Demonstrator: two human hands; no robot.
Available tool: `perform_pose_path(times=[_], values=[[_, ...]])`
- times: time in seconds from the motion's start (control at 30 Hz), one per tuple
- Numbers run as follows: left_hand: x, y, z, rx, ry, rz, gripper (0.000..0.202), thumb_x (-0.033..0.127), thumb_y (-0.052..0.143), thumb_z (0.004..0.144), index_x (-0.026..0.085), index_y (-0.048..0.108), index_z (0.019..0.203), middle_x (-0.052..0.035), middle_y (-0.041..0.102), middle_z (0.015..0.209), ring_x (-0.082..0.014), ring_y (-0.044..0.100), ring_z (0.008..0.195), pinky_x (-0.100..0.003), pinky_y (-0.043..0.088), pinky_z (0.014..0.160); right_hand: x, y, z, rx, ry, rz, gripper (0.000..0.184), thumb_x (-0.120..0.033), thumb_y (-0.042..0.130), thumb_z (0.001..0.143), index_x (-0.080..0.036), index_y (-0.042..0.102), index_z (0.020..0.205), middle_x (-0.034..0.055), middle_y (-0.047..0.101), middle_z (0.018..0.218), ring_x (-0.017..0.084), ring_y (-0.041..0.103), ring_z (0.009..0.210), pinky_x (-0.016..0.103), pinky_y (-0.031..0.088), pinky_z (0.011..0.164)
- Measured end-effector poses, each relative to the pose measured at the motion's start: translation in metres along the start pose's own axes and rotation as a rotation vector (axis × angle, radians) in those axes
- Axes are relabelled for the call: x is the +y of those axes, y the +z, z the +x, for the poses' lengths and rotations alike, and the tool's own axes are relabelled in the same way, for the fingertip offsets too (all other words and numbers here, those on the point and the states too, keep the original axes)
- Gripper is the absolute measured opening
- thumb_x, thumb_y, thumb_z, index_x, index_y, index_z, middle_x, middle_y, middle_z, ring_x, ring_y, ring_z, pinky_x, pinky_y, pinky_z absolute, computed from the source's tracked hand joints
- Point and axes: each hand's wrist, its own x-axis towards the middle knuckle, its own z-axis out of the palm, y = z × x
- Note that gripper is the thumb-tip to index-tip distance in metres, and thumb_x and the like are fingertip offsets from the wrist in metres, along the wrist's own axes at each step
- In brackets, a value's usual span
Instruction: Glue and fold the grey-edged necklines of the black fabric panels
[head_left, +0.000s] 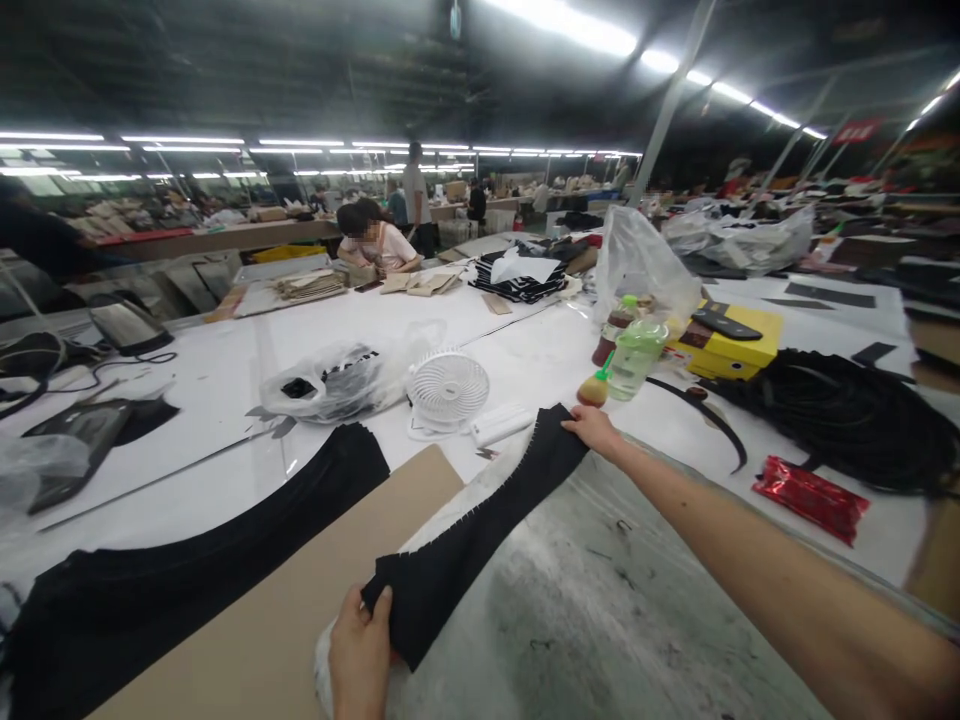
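Note:
A curved black fabric piece (472, 540) with small notches along its inner edge stretches between my two hands over a stained pale slab (600, 590). My left hand (361, 640) pinches its near left end between thumb and fingers. At the far right end, the fingers of my right hand (594, 430) are closed on the corner. Left of the slab lies a brown board (270, 610). Resting partly on that board is a stack of similar black pieces (195, 545).
Beyond my hands stand a white fan (448, 388), a plastic bag (330, 385), a green-lidded jug (637, 358) and a glue bottle (594, 388). To the right are a yellow box (727, 345), coiled black strips (847, 420) and a red packet (810, 498). A co-worker (379, 240) sits across the table.

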Motion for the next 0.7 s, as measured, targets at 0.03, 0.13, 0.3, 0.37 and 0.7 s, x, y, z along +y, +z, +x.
perform_pose_path(times=[0.03,0.13,0.3,0.37,0.7], values=[[0.001,0.002,0.000,-0.012,-0.016,0.014,0.028,0.045,0.064,0.067,0.022,0.059,0.083,-0.0001,0.064,0.058,-0.0220,0.063,0.056,-0.028,0.047,0.045,0.001,0.005,0.002,-0.002,0.004,-0.005,0.026,-0.040,0.059,0.090,-0.015,0.062,0.091,0.0024,0.063,0.091,0.016,0.060,0.082,0.036,0.051,0.077],[0.006,0.007,-0.006,0.010,-0.046,0.019,0.032,0.045,0.065,0.067,0.023,0.055,0.087,0.0014,0.063,0.059,-0.0209,0.062,0.056,-0.027,0.046,0.044,0.004,0.017,0.003,-0.002,0.015,-0.005,0.026,-0.041,0.059,0.090,-0.015,0.062,0.091,0.0028,0.064,0.091,0.017,0.060,0.084,0.037,0.050,0.079],[0.013,0.013,-0.021,0.001,-0.090,-0.013,0.047,0.044,0.069,0.062,0.023,0.047,0.098,0.0066,0.055,0.053,-0.0207,0.060,0.054,-0.029,0.049,0.042,0.010,0.025,-0.004,0.023,0.025,0.031,0.031,-0.039,0.064,0.084,-0.016,0.060,0.104,0.0055,0.065,0.093,0.019,0.060,0.085,0.035,0.047,0.076],[0.015,0.014,-0.024,0.004,-0.092,-0.051,0.047,0.042,0.069,0.061,0.024,0.046,0.098,0.0071,0.054,0.053,-0.0195,0.059,0.052,-0.029,0.050,0.041,0.011,0.025,-0.007,0.033,0.023,0.051,0.036,-0.030,0.066,0.081,-0.016,0.057,0.113,0.0068,0.066,0.096,0.020,0.060,0.085,0.033,0.047,0.073],[0.008,0.013,-0.036,-0.002,-0.142,-0.093,0.065,0.042,0.070,0.063,0.021,0.039,0.117,0.0118,0.050,0.052,-0.0143,0.049,0.037,-0.032,0.050,0.040,0.013,0.026,-0.011,0.013,0.064,0.157,0.043,-0.021,0.063,0.079,-0.017,0.051,0.119,0.0065,0.065,0.093,0.014,0.058,0.065,0.023,0.044,0.050]])
